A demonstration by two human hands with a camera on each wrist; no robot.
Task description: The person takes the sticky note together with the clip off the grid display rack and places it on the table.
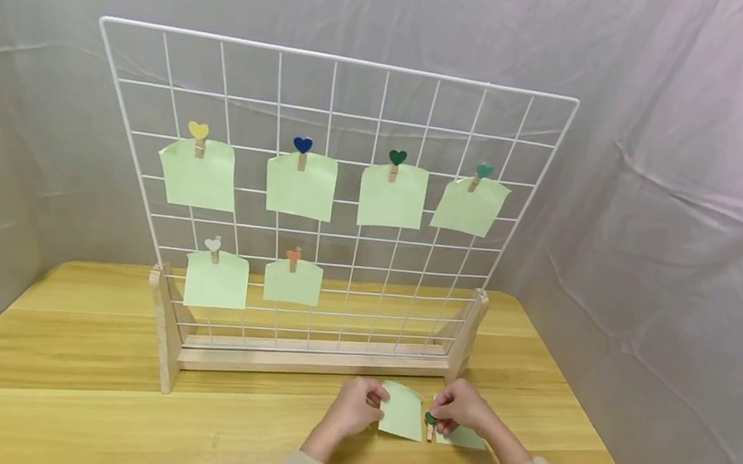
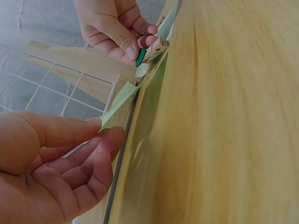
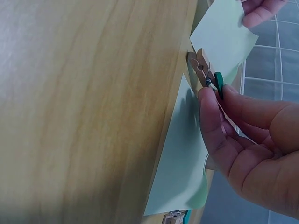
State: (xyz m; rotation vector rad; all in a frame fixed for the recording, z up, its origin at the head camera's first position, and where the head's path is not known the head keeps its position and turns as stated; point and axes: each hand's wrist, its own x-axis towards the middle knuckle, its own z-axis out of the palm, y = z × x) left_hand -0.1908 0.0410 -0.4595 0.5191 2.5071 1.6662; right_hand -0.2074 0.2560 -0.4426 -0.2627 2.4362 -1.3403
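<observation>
My left hand (image 1: 357, 406) pinches the edge of a pale green paper note (image 1: 401, 412) between thumb and fingertips, just above the table. Beside it, my right hand (image 1: 461, 406) holds a small wooden clothespin (image 3: 202, 65) with a dark green heart (image 3: 219, 84) on it, gripped at the heart end between thumb and index finger. The clothespin's free end points toward the held note and overlaps it in the right wrist view. Under the right hand another green note (image 3: 180, 154) lies on the table, partly hidden by that hand in the head view.
A white wire grid (image 1: 338, 61) stands in a wooden base (image 1: 317, 365). Several green notes hang on it in two rows, held by heart clothespins, such as the note under the yellow heart (image 1: 201, 176). Another clothespin (image 3: 174, 218) lies beside the loose note. Grey cloth (image 1: 680, 267) surrounds the table.
</observation>
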